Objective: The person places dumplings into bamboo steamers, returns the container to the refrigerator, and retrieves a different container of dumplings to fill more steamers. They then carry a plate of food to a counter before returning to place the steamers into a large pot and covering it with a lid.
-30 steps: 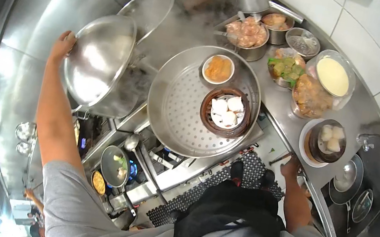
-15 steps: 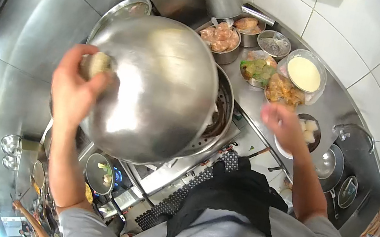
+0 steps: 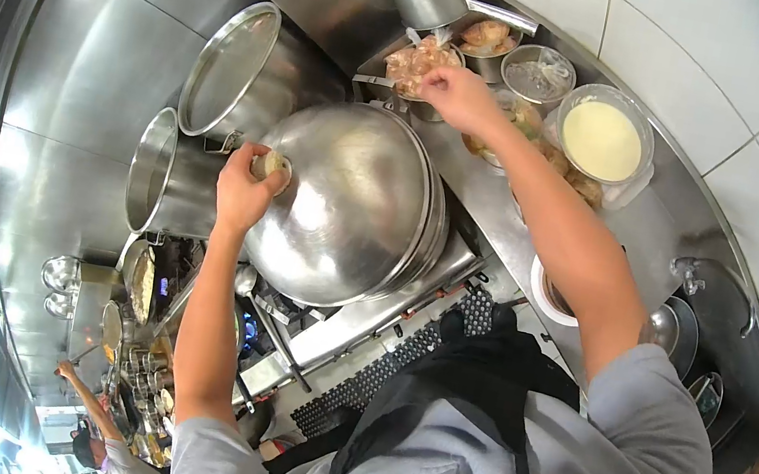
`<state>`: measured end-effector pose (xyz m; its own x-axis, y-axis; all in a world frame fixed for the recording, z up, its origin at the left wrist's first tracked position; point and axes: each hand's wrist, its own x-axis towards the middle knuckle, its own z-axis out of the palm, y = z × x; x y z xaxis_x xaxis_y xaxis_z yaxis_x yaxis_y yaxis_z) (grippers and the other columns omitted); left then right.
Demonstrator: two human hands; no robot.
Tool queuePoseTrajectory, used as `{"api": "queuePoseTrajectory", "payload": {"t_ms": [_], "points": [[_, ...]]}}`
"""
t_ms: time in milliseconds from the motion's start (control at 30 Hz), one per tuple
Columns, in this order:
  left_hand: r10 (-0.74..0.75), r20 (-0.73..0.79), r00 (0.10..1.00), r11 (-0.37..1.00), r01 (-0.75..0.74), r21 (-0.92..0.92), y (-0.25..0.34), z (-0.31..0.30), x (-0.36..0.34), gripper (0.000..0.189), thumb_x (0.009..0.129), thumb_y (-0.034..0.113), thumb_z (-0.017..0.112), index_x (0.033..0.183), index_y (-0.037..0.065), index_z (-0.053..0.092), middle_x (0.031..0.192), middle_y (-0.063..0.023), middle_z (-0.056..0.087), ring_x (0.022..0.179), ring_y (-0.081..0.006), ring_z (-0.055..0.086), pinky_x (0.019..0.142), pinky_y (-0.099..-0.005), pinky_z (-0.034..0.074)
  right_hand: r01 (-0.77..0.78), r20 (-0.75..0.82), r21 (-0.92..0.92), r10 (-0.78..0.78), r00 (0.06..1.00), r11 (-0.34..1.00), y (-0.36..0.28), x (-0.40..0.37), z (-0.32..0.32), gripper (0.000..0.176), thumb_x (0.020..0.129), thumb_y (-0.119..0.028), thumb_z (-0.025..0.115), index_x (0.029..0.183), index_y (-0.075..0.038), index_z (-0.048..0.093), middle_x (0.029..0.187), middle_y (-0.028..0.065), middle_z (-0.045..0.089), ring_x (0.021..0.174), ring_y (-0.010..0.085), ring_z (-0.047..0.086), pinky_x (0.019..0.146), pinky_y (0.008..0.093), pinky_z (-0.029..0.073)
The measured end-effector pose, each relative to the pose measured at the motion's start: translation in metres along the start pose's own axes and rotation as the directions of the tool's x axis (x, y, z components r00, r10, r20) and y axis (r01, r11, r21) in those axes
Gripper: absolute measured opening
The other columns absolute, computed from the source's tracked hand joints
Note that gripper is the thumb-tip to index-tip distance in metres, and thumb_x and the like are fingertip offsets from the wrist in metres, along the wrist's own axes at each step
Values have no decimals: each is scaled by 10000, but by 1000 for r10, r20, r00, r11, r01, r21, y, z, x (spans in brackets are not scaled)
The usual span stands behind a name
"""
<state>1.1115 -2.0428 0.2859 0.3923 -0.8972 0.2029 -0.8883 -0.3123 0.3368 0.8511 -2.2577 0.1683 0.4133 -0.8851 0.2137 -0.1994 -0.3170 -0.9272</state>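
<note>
My left hand [image 3: 248,188] is closed around the pale knob [image 3: 272,171] of a large domed metal lid [image 3: 339,210]. The lid rests over a wide metal pot [image 3: 437,227], covering what is inside. My right hand [image 3: 467,102] reaches across the counter to a metal container [image 3: 430,112] of pinkish pieces [image 3: 415,66], which look partly wrapped in clear plastic. Its fingertips are pinched together above the container's edge. Whether they hold anything is too small to make out. Beneath my right forearm, bowls of food are partly hidden.
Two tall metal pots [image 3: 146,181] stand beyond the lid at left. A bowl of pale yellow liquid [image 3: 603,139] sits right of my right forearm, near a faucet [image 3: 692,277]. Pans on burners [image 3: 140,281] are at lower left, where another person [image 3: 113,454] works.
The lid has come down from a raised, tilted position over the pot, hiding the perforated inside. My right hand has moved forward from the bowl of white pieces to the pinkish pieces.
</note>
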Motion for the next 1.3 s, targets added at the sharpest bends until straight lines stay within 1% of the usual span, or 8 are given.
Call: {"api": "queuePoseTrajectory", "payload": {"t_ms": [400, 500, 600, 667, 867, 1033, 1067, 1300], "points": [[-168, -207, 964, 985, 158, -62, -30, -8, -79, 550, 903, 275, 672, 1367, 29, 511, 1269, -195, 610, 1062, -328, 627, 893, -380, 490, 273, 217, -585, -178, 960, 764, 20, 97, 59, 354, 889, -357, 545, 904, -64, 744, 992, 192, 698, 931, 380, 659, 848, 508, 485], [-653, -428, 625, 743, 639, -202, -128, 13, -200, 601, 975, 517, 472, 1220, -23, 567, 1028, -163, 676, 914, -334, 635, 837, -441, 489, 324, 379, -629, -85, 921, 706, 41, 116, 81, 459, 954, -394, 497, 963, 6, 722, 1090, 242, 662, 1000, 417, 630, 926, 514, 443], [-977, 80, 195, 99, 761, -641, -136, 57, -253, 592, 948, 625, 464, 1003, 54, 609, 770, -48, 573, 642, -164, 513, 569, -309, 383, 362, 475, -546, -77, 877, 756, 49, 122, 101, 461, 954, -397, 498, 990, 5, 722, 1056, 238, 674, 996, 416, 632, 939, 516, 437], [-832, 237, 502, -18, 401, -916, -154, 80, -254, 464, 978, 530, 499, 908, 79, 584, 725, -11, 523, 642, -154, 501, 545, -316, 373, 250, 431, -463, -31, 902, 850, 64, 131, 125, 453, 939, -383, 510, 992, 15, 721, 1057, 238, 680, 1007, 401, 647, 901, 494, 474], [-931, -125, 343, 246, 336, -909, -162, 116, -207, 328, 995, 261, 502, 701, 116, 494, 582, 34, 400, 479, -111, 380, 439, -292, 296, 248, 460, -531, 30, 887, 811, 48, 139, 142, 309, 826, -195, 541, 969, -10, 742, 1079, 220, 686, 990, 376, 672, 850, 474, 513], [-710, -444, 547, 701, 485, -523, -159, 105, -204, 344, 999, 189, 421, 671, 90, 447, 560, -8, 410, 439, -140, 369, 393, -304, 302, 334, 476, -521, -57, 877, 786, 52, 134, 139, 291, 821, -177, 545, 916, 17, 740, 1000, 246, 691, 941, 389, 678, 815, 476, 526], [-878, -293, 379, 433, 364, -825, -148, 95, -201, 346, 1007, 202, 425, 691, 75, 489, 565, -17, 436, 466, -150, 411, 407, -316, 321, 306, 490, -525, -13, 872, 794, 48, 134, 135, 298, 820, -178, 544, 940, 10, 740, 1033, 238, 690, 970, 390, 673, 833, 473, 523], [-881, -314, 354, 433, 336, -836, -174, 70, -206, 324, 976, 263, 520, 721, 65, 493, 589, -8, 434, 459, -141, 386, 404, -297, 297, 87, 342, -349, 41, 939, 933, 40, 117, 150, 294, 778, -164, 557, 901, 38, 731, 979, 258, 691, 934, 410, 680, 798, 487, 529]]}}
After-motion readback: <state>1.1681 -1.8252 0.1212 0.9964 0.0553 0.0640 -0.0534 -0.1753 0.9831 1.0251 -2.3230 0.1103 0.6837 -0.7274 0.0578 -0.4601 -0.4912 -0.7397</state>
